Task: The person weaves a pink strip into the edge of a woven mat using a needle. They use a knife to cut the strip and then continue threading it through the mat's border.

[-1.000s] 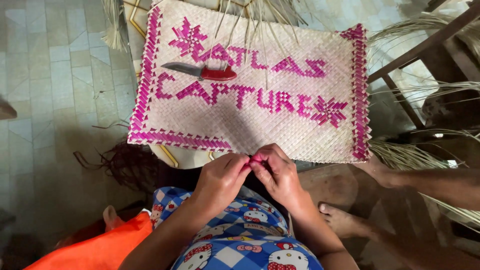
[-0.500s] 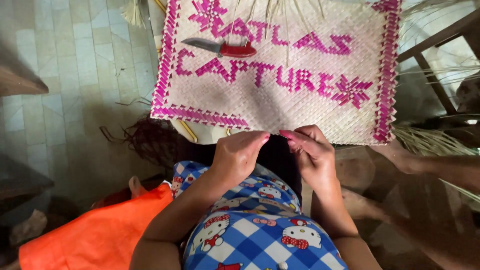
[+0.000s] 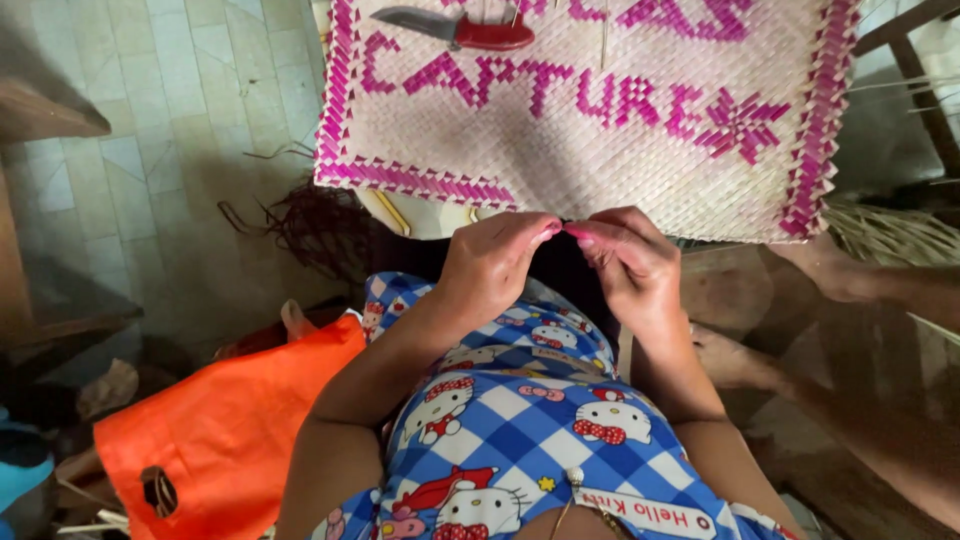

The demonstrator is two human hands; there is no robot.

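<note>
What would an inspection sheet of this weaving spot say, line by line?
Surface: pale tiled floor.
Job's things: woven mat with pink border and pink woven letters; its near edge is at the fingertips.
Clutter: red-handled knife on the mat; orange bag; loose straw strips.
Grippers: left hand and right hand pinch together at the mat's edge.
Cables: nothing seen.
Surroundings: another person's arm at right.

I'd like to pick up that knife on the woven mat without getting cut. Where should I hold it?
Take the knife by its red handle, coming from the right-hand side of the mat. The bare grey blade points left, so fingers closing across the handle's width stay clear of the edge. It lies flat, apart from both hands.
</note>
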